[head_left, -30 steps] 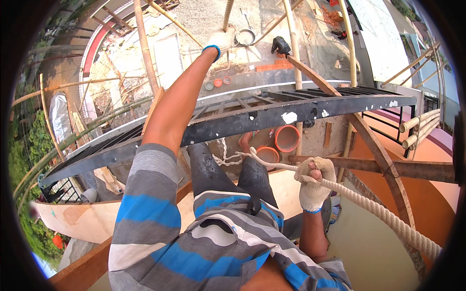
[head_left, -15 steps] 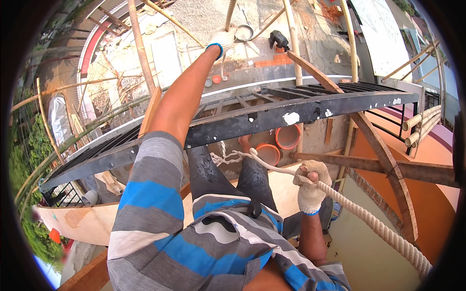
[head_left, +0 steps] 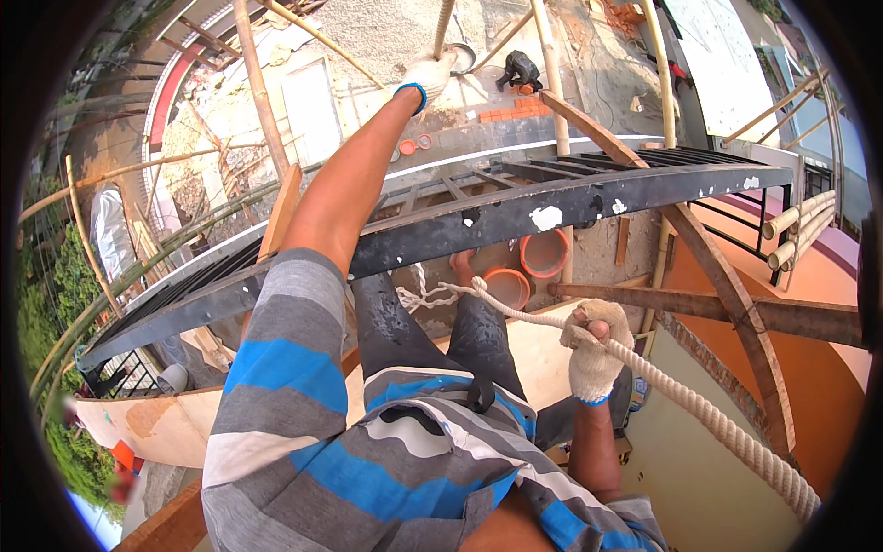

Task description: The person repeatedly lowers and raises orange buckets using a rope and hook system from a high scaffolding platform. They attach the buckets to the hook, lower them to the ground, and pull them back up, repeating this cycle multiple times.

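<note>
A black steel frame (head_left: 515, 207) spans the view below the person. A thick rope (head_left: 699, 414) runs from lower right up across it. The gloved right hand (head_left: 596, 354) is clenched around the rope. The gloved left hand (head_left: 430, 75) reaches up, wrapped around a bamboo pole (head_left: 445, 18).

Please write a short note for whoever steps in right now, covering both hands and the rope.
Left hand: gloved, arm stretched up, gripping a bamboo pole of the scaffold.
Right hand: gloved, closed around the thick rope.
Rope: runs from the lower right through the right hand and on down past the black metal frame, ending in a loose tangle near the feet; what it is tied to is hidden.
Below: two orange buckets on the lower level.
Done: both grips are secure.
Left: whatever the rope carries is not in sight.
</note>
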